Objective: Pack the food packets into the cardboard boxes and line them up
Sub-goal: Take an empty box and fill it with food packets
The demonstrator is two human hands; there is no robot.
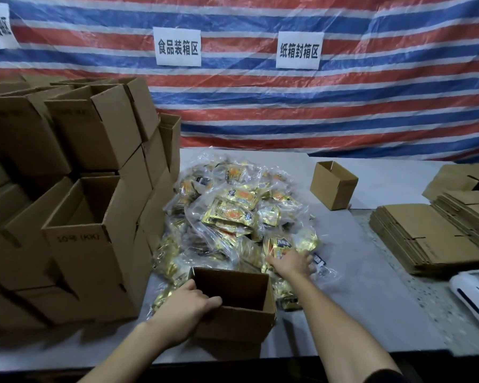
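The grey table (357, 294) bore stacked cardboard boxes (75, 217) at left, a heap of food packets (233, 214) in the middle, an open box (233, 319) in front of the heap. Rightward lay a small box (333, 185), flattened cartons (426, 236) and a white device (473, 294).

- Our left hand (190, 302) grips the near left rim of the open box (238, 324), fingers curled round its edge.
- Our right hand (291, 262) lies palm down just beyond the box's far right corner, fingers spread, forearm stretched along the box's right side.

Matt brown cardboard boxes (234, 305), glossy clear-plastic pkts (227, 214) w/ gold foil, woven plastic tarp (343, 106) prob.
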